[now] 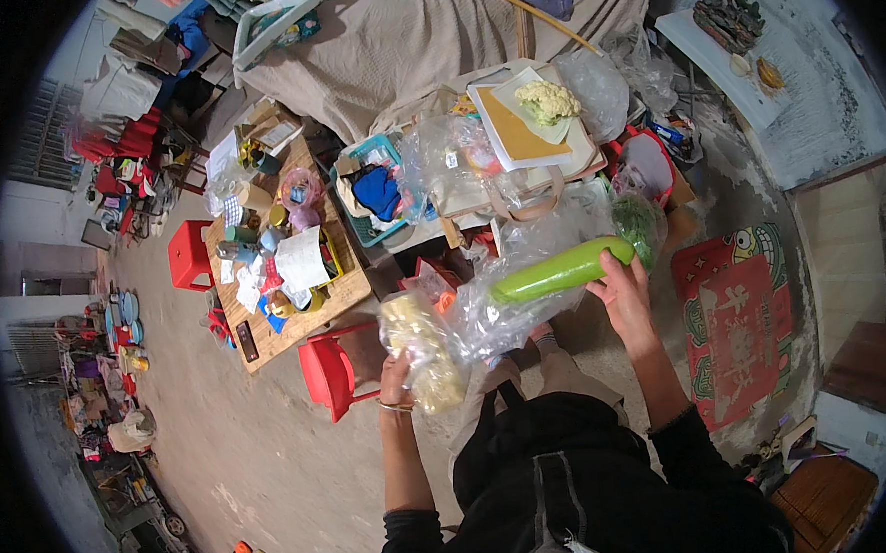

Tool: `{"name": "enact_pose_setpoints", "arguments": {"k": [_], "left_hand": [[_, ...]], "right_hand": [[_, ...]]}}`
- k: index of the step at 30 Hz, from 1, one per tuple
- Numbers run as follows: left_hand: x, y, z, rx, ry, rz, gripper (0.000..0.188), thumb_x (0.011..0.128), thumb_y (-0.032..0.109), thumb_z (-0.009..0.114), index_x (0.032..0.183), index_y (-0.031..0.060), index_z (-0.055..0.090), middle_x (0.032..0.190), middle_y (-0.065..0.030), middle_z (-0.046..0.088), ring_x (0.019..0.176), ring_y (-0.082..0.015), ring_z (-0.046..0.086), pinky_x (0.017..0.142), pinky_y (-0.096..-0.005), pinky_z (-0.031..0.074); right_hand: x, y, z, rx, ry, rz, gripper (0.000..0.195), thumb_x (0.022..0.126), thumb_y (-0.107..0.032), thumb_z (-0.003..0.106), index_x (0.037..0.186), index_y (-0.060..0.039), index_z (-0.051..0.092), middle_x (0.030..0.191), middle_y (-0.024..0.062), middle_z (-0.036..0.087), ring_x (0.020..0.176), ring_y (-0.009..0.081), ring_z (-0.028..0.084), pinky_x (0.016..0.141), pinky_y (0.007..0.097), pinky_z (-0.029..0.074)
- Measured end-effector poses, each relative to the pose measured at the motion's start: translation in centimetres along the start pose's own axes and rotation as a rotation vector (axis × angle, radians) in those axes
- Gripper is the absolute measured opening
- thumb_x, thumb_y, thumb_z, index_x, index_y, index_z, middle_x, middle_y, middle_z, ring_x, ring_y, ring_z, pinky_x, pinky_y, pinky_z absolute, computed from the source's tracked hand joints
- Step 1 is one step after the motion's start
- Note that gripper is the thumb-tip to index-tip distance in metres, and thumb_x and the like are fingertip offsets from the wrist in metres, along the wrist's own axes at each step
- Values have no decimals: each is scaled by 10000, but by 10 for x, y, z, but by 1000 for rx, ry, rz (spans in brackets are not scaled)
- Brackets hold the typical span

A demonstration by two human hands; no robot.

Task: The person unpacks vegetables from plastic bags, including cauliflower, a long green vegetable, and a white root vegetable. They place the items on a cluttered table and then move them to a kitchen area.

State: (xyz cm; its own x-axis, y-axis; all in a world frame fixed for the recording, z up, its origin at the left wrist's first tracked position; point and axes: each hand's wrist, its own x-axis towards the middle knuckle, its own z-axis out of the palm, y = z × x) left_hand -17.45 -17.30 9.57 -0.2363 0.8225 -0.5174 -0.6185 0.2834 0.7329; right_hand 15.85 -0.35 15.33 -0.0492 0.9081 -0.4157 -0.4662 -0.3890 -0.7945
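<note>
My right hand [626, 297] grips the rounded end of a long light-green gourd [555, 272], thumb on its upper side. The gourd points to the left, and its far end lies in or against a clear plastic bag [490, 323]. My left hand [396, 380] holds a clear bag of pale yellow food [426, 352]; what exactly is inside cannot be made out through the plastic. Just beyond the gourd's right end is a bag of green vegetables [636, 225]. A cauliflower head [548, 102] rests on paper atop a cardboard-and-paper stack [515, 141].
A cluttered wooden table [349, 281] stands to the left, with a phone [246, 341] near its corner. Close to it are a red plastic chair [328, 376] and a red stool [188, 254]. Red mats [735, 329] lie at right. A teal basket [373, 239] holds cloths.
</note>
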Motion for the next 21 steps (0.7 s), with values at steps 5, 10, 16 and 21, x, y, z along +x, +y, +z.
{"name": "enact_pose_setpoints", "arguments": {"k": [5, 10, 16, 21], "left_hand": [[-22, 4, -34, 6, 67, 133, 253, 805, 158, 572, 999, -5, 586, 919, -42, 612, 802, -119, 586, 688, -274, 486], [-27, 2, -111, -309, 100, 138, 456, 829, 232, 540, 1201, 7, 402, 1095, -111, 545, 969, -249, 567, 816, -390, 488], [21, 10, -156, -396, 110, 254, 418, 877, 349, 441, 1186, 67, 450, 1061, -113, 578, 920, -258, 589, 774, -428, 505], [91, 82, -134, -412, 36, 337, 414, 855, 347, 487, 1148, 57, 444, 1010, -129, 579, 874, -277, 591, 715, -431, 517]], "right_hand": [[1, -15, -5, 32, 63, 8, 263, 840, -196, 562, 1080, -126, 479, 1014, 23, 551, 961, 189, 550, 757, 400, 489], [6, -22, -53, 154, 135, -102, 341, 835, -319, 551, 1087, -104, 471, 1019, 37, 554, 1002, 219, 531, 788, 400, 479], [-15, -1, -52, 64, 346, 53, 350, 841, -395, 513, 1052, -119, 475, 976, 23, 541, 933, 171, 527, 746, 350, 471], [-38, 39, -65, -53, 333, 136, 347, 833, -411, 512, 1029, -127, 475, 923, 15, 520, 888, 171, 517, 727, 367, 436]]}}
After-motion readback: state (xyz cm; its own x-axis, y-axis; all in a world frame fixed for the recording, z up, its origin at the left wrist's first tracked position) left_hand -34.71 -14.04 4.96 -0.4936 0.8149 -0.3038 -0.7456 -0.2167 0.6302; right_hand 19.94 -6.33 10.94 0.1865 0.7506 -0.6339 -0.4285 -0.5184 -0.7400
